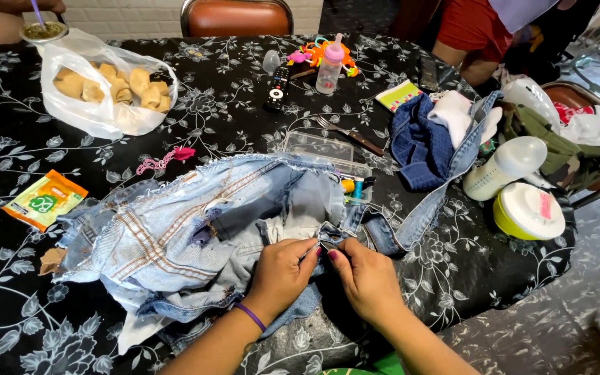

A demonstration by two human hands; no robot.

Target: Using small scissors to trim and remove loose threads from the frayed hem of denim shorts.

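Head view: both hands meet at 6 o'clock on surface (453,278), black cloth with grey floral print. Left hand (280,272) and right hand (364,276) pinch same small fold of frayed denim garment (196,229), fingertips almost touching. Garment's long axis runs 9 to 3 o'clock, bulk toward 10 from hands, left hand nearer. Pale worn cotton, ragged hems. Clear plastic box (324,154) just beyond at 12.

Bare forearms, purple band (250,317) on left wrist

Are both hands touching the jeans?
Touching: the head view shows the left hand and right hand pinching the denim jeans edge between fingertips.
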